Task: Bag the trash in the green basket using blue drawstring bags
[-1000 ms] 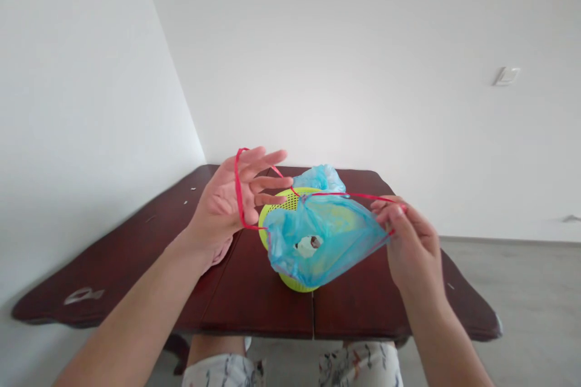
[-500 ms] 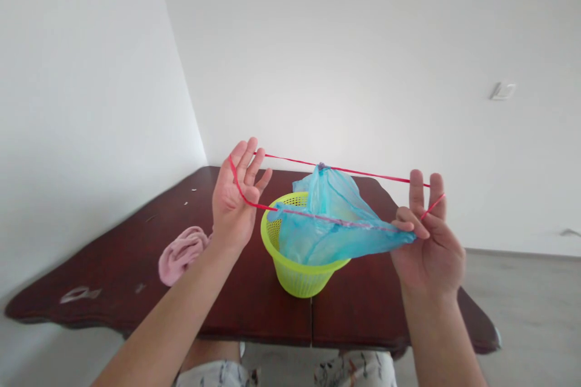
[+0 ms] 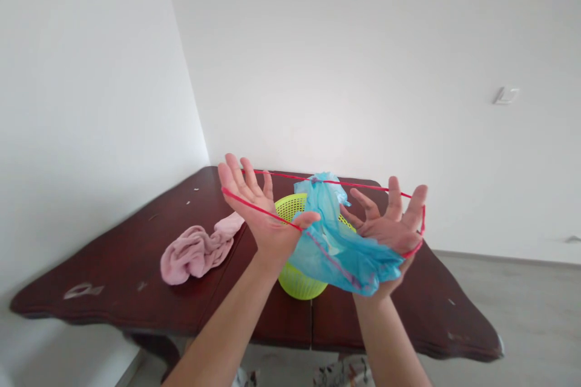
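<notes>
A blue plastic drawstring bag [image 3: 327, 214] hangs bunched between my hands, over and partly in front of a yellow-green perforated basket [image 3: 299, 285]. Its red drawstring [image 3: 290, 176] is stretched into a wide loop. My left hand [image 3: 254, 205], fingers spread and palm up, has the string looped around its fingers, with the near strand crossing the palm to the bag. My right hand [image 3: 390, 227] is also open, the far strand passing behind its fingers and bending round its outer side. Gathered bag plastic lies against that palm. The basket's right side is hidden by the bag.
A crumpled pink cloth [image 3: 190, 257] lies on the dark red-brown table [image 3: 149, 254], left of the basket. White walls stand behind and to the left, with a switch [image 3: 506, 95] at the right. Small white scraps dot the tabletop.
My hands have come closer together, the left moving right and the right moving left. My right fingers have spread out from a curled grip on the bag's edge. The bag has bunched and sagged.
</notes>
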`<state>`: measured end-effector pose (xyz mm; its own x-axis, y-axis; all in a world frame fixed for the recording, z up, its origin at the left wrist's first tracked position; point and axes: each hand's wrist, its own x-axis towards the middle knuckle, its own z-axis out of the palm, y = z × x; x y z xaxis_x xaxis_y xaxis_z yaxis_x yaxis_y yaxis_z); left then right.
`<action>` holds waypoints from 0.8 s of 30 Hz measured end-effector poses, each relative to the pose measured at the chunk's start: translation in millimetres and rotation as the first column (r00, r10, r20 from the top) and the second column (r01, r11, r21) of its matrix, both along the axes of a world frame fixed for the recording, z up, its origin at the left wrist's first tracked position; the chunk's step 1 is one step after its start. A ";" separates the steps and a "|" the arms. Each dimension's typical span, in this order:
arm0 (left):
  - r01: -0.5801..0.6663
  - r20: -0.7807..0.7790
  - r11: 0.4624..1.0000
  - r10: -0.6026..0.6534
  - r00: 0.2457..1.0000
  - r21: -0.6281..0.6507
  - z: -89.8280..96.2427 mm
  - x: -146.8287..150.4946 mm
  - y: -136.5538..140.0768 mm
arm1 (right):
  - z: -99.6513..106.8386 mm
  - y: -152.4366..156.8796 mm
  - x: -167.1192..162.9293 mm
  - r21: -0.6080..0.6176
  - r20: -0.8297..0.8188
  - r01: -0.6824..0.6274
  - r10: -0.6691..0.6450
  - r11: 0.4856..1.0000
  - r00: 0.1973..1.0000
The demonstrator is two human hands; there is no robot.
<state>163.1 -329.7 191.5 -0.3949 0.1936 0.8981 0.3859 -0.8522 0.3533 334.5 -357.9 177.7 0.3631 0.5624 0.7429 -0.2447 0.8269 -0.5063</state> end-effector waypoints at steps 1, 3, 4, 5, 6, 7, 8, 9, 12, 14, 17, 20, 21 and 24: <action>-0.033 -0.005 0.999 0.033 0.999 0.009 1.2 0.4 -1.9 | -0.4 0.8 -3.1 0.003 -0.001 0.046 -0.046 0.999 0.999; -0.052 -0.030 0.999 0.052 0.998 0.013 6.1 -5.2 -10.0 | 1.1 1.5 -3.4 -0.012 0.020 0.118 -0.118 0.993 0.993; -0.040 -0.048 0.999 0.040 0.998 -0.003 9.9 -11.1 -15.8 | 3.3 1.5 -0.4 -0.030 0.034 0.134 -0.133 0.990 0.991; -0.017 -0.054 1.000 0.015 0.998 -0.026 14.7 -18.8 -22.1 | 6.6 1.4 4.4 -0.045 0.035 0.142 -0.140 0.989 0.989; 0.027 -0.046 0.998 -0.029 0.998 -0.057 20.5 -27.6 -28.5 | 11.1 1.3 10.6 -0.050 0.015 0.139 -0.138 0.989 0.990; 0.089 -0.019 0.993 -0.090 0.996 -0.075 27.0 -37.0 -34.3 | 16.7 1.4 17.7 -0.044 -0.020 0.122 -0.123 0.992 0.992; 0.166 0.019 0.983 -0.165 0.986 -0.083 34.0 -46.5 -39.2 | 23.2 1.5 25.0 -0.027 -0.064 0.094 -0.095 0.995 0.993; 0.244 0.061 0.967 -0.240 0.969 -0.078 41.4 -55.3 -42.9 | 30.4 1.9 31.8 -0.010 -0.107 0.055 -0.055 0.998 0.993; 0.401 0.117 0.915 -0.395 0.911 -0.039 63.1 -74.1 -46.3 | 52.8 5.1 44.7 -0.006 -0.184 -0.059 0.056 0.998 0.981; 0.463 0.113 0.886 -0.458 0.882 -0.025 75.4 -78.2 -43.1 | 65.0 10.4 44.9 -0.029 -0.180 -0.025 0.019 0.999 0.983; 0.593 0.052 0.799 -0.591 0.805 -0.102 90.0 -73.5 -33.3 | 77.7 22.1 34.3 0.036 -0.036 0.196 -0.195 0.980 0.980; 0.667 -0.059 0.689 -0.706 0.705 -0.284 100.3 -60.8 -22.1 | 87.8 31.0 18.7 0.185 0.151 0.270 -0.298 0.945 0.942; 0.663 -0.101 0.660 -0.731 0.675 -0.353 102.6 -55.5 -19.2 | 91.3 31.9 14.2 0.214 0.207 0.244 -0.288 0.946 0.935; 0.581 -0.221 0.603 -0.773 0.595 -0.547 106.1 -38.1 -14.5 | 102.5 27.9 7.2 0.260 0.378 0.101 -0.198 0.960 0.904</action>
